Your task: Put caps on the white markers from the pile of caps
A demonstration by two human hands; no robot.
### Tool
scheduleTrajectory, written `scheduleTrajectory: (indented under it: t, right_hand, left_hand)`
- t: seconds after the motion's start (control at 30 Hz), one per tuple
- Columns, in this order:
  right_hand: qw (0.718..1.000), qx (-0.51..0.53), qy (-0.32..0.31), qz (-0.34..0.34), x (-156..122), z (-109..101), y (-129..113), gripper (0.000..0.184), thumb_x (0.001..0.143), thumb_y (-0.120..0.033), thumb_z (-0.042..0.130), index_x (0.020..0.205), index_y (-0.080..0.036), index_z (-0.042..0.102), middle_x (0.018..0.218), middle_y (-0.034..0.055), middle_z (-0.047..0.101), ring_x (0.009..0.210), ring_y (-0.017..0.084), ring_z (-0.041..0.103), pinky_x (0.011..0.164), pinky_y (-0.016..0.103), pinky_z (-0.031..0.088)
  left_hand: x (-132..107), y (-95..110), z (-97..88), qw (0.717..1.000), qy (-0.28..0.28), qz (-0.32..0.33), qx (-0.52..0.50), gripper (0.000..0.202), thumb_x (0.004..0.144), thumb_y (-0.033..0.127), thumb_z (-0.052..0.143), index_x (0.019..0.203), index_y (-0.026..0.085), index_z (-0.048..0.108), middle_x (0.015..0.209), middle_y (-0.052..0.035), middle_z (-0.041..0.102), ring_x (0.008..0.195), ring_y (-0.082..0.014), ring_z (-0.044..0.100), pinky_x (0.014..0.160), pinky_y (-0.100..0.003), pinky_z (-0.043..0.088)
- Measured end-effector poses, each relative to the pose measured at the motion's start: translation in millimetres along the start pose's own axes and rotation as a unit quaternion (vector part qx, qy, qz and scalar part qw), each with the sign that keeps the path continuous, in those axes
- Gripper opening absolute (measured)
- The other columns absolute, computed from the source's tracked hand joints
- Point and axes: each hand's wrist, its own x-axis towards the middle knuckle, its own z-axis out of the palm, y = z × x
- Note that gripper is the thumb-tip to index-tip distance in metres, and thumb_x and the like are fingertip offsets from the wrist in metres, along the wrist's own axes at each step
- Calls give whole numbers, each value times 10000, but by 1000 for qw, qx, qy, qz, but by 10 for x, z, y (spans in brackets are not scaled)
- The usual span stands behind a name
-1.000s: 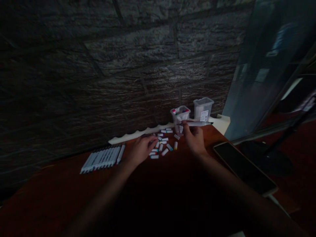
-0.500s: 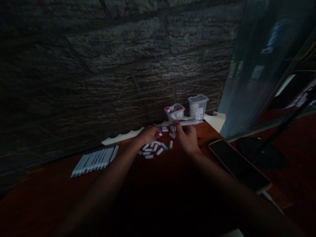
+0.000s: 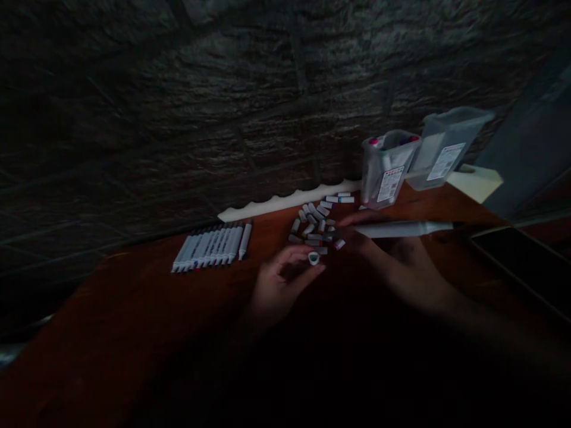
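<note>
Between the thumb and fingers of my left hand (image 3: 282,279) is a small white marker cap (image 3: 313,258), its hollow end facing me. My right hand (image 3: 395,258) grips a white marker (image 3: 397,229) that lies nearly level, its dark tip pointing right. Past the fingertips of both hands spreads a loose pile of marker caps (image 3: 311,219) with coloured ends on the brown wooden table (image 3: 214,333). To the left, a row of white markers (image 3: 207,246) lies side by side, with one marker (image 3: 245,241) slightly apart at its right end.
A clear plastic container (image 3: 388,169) with several coloured-ended markers stands near the stone wall (image 3: 200,119). Another clear container (image 3: 448,148) stands to its right. A dark phone (image 3: 526,261) lies at the right, and a wavy-edged pale strip (image 3: 285,201) runs along the wall.
My view has come closer and turned. My left hand has drawn back from the far side of the caps to the near side, still holding a cap. My right hand keeps the marker.
</note>
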Motion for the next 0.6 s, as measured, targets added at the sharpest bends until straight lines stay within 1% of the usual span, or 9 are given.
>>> scheduleTrajectory:
  t: [0.13, 0.23, 0.3, 0.43, 0.53, 0.6]
  right_hand:
    - [1000, -20, -4, -18, -15, -22, 1, 45, 859, -247, 622, 871, -215, 652, 856, 7, 698, 782, 141, 663, 748, 271, 549]
    - [998, -49, -8, -29, 6, -57, -14, 50, 864, -251, 622, 855, -212, 654, 861, 15, 703, 799, 150, 669, 752, 268, 552]
    - [996, -68, -29, -42, 4, -64, -19, 48, 854, -235, 637, 891, -215, 660, 877, 18, 708, 824, 156, 674, 762, 267, 556]
    - [988, -95, -87, -88, -30, -68, 2, 120, 847, -210, 642, 965, -215, 665, 930, 29, 719, 847, 161, 689, 740, 256, 568]
    - [974, -142, -120, -125, -45, -89, 17, 133, 831, -201, 657, 962, -206, 674, 920, 29, 727, 813, 156, 697, 715, 253, 570]
    - [962, -176, -141, -153, -43, -109, 21, 125, 813, -181, 670, 937, -200, 677, 908, 22, 732, 804, 149, 698, 727, 250, 565]
  left_hand:
    - [13, -11, 56, 1000, 24, 8, 7, 156, 757, 195, 711, 898, 187, 644, 886, -32, 737, 805, -147, 701, 771, -280, 590]
    - [5, -5, 63, 999, 28, 8, 20, 145, 754, 181, 710, 885, 190, 649, 852, -20, 742, 759, -138, 703, 714, -256, 597]
    - [4, 3, 64, 999, 24, 4, 27, 133, 757, 183, 704, 880, 191, 655, 853, -24, 749, 760, -145, 708, 710, -260, 600]
    - [6, 18, 70, 999, 23, 0, 39, 125, 772, 200, 690, 897, 191, 681, 860, -27, 759, 746, -148, 715, 690, -252, 599]
    - [10, 15, 65, 998, 22, 13, 66, 119, 775, 204, 690, 893, 188, 697, 846, -25, 761, 729, -144, 714, 680, -240, 593]
    - [13, 9, 57, 997, 15, 25, 68, 124, 786, 211, 680, 908, 193, 700, 854, -21, 763, 743, -144, 716, 687, -235, 591]
